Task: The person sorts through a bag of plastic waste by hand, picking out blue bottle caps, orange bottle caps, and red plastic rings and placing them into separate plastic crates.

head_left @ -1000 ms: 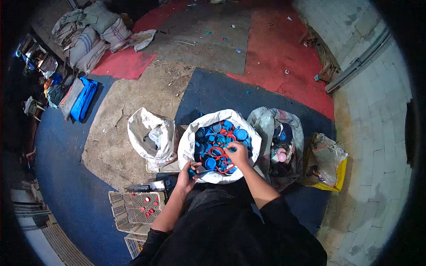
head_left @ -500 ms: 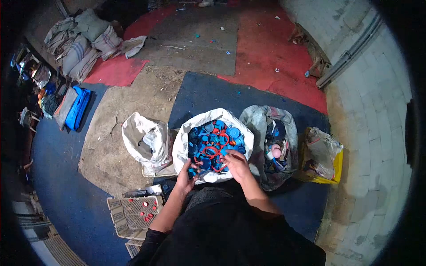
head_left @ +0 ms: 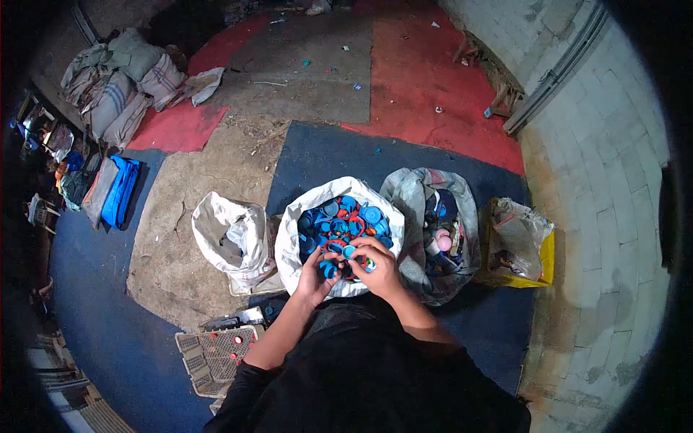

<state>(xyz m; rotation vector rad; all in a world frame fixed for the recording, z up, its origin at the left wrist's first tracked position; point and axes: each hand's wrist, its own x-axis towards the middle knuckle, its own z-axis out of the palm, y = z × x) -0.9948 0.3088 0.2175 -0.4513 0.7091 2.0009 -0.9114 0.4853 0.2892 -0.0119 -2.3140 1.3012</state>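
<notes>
From my end I see a blue cap (head_left: 349, 252) pinched in the right hand (head_left: 381, 276), over the middle sack (head_left: 288, 249) — probably so any drop lands inside. Left hand (head_left: 311, 281) curls round more caps (head_left: 328, 270), I guess to keep them handy — grey sack (head_left: 463, 278) stands just beside.

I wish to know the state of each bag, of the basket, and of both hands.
Middle white bag: open, filled with blue and red pieces
Left white bag: open, partly filled
Grey bag: open, mixed things inside
Yellow bag: open
Basket: open, holding red caps
Left hand: curled around blue caps
Right hand: fingertips pinching a light-blue cap
</notes>
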